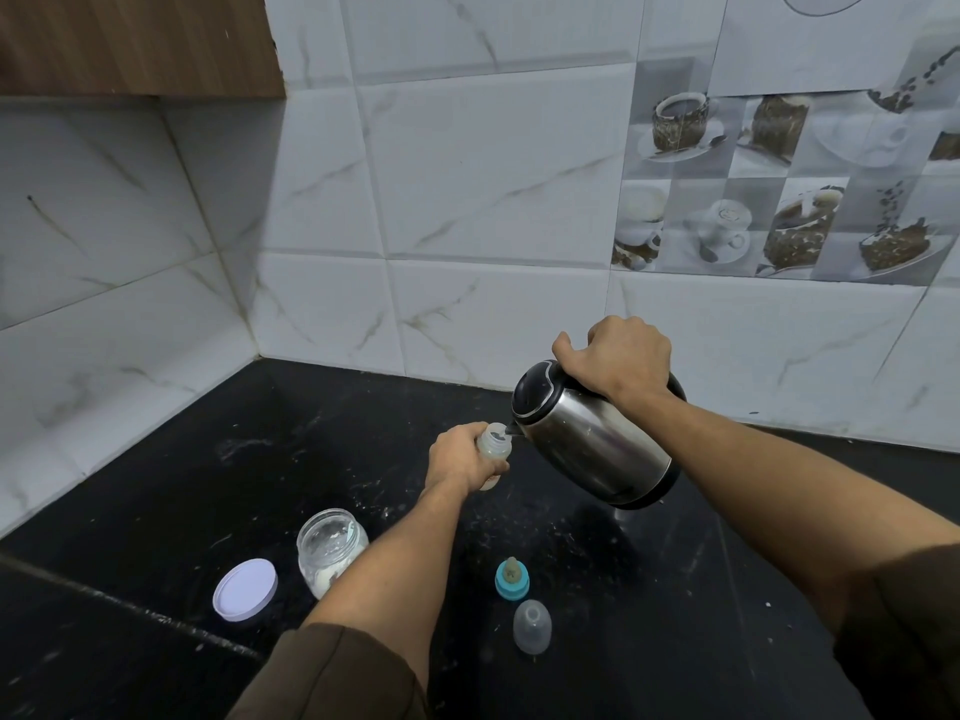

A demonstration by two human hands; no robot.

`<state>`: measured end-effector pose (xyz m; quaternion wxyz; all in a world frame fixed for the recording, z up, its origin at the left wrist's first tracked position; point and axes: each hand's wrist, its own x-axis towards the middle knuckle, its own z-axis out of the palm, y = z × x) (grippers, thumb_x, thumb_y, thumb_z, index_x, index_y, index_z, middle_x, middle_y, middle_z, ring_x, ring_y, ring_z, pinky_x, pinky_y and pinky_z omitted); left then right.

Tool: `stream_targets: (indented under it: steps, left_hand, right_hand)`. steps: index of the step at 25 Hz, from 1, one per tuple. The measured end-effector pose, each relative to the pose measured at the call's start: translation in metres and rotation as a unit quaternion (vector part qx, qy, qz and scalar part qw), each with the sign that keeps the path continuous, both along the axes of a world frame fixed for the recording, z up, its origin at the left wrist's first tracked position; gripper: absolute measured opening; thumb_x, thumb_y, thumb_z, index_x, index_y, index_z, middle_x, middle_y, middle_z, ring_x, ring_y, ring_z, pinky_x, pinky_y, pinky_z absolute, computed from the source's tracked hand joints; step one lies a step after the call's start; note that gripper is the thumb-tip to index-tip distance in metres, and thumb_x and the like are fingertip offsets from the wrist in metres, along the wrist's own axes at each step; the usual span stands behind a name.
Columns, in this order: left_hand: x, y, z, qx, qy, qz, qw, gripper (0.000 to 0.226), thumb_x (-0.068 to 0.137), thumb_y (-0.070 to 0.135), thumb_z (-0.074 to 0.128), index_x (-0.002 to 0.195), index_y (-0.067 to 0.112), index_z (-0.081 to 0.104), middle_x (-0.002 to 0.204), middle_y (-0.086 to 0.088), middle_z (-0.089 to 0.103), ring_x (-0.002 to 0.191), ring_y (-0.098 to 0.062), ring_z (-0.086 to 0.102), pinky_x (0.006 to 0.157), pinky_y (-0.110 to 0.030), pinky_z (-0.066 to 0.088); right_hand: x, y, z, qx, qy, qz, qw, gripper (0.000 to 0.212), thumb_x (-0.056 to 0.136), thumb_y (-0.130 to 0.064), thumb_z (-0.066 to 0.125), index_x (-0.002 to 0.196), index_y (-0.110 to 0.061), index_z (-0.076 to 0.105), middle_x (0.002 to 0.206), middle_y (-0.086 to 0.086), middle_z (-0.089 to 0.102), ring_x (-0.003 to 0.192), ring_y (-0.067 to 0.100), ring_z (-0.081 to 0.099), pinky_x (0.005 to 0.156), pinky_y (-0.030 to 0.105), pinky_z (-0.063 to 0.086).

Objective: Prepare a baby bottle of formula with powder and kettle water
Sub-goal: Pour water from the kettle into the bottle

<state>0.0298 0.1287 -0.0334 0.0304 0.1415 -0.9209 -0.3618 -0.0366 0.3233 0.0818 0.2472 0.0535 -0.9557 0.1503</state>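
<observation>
My left hand (457, 459) grips a small clear baby bottle (494, 443) standing open on the black counter. My right hand (621, 356) grips the handle of a steel kettle (592, 439) with a black lid, tilted to the left so that its spout sits right over the bottle's mouth. Nearer to me, a clear jar of white powder (330, 548) stands open, with its white lid (245, 589) lying beside it on the left. The teal nipple ring (511, 576) and the clear bottle cap (531, 627) rest on the counter in front of the bottle.
The black counter (182, 485) meets white marble-pattern tiled walls in a corner at the back left. A wooden cabinet (135, 39) hangs at the upper left. Tiles with coffee pictures (779, 189) cover the wall to the right.
</observation>
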Motion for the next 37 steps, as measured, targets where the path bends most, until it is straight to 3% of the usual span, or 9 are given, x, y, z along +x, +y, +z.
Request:
stream_targets:
  steps: [8, 23, 37]
  left_hand:
    - [0.0006, -0.0001, -0.0013, 0.0, -0.002, -0.003, 1.0, 0.052, 0.078, 0.028, 0.089, 0.126, 0.031, 0.069, 0.118, 0.005, 0.072, 0.112, -0.016, 0.064, 0.099, -0.036, 0.049]
    - [0.0018, 0.0007, -0.0022, 0.0, -0.006, -0.015, 1.0, 0.053, 0.077, 0.028, 0.09, 0.126, 0.031, 0.069, 0.118, 0.005, 0.073, 0.111, -0.016, 0.065, 0.1, -0.037, 0.05]
    - [0.0018, 0.0019, -0.0015, -0.005, -0.01, -0.017, 1.0, 0.056, 0.078, 0.028, 0.089, 0.129, 0.033, 0.068, 0.12, 0.005, 0.072, 0.115, -0.016, 0.064, 0.103, -0.038, 0.049]
  right_hand:
    - [0.0024, 0.0027, -0.0016, -0.002, 0.005, -0.008, 1.0, 0.059, 0.088, -0.06, 0.052, 0.057, -0.011, 0.062, 0.053, 0.003, 0.053, 0.051, 0.022, 0.046, 0.055, 0.029, 0.033]
    - [0.0043, 0.0037, -0.0007, 0.001, 0.006, 0.001, 1.0, 0.059, 0.088, -0.059, 0.052, 0.056, -0.011, 0.06, 0.055, 0.004, 0.054, 0.059, 0.031, 0.057, 0.058, 0.03, 0.038]
    - [0.0044, 0.0037, -0.002, 0.009, 0.01, -0.001, 1.0, 0.059, 0.089, -0.059, 0.052, 0.053, -0.012, 0.056, 0.052, 0.003, 0.052, 0.051, 0.024, 0.048, 0.056, 0.029, 0.036]
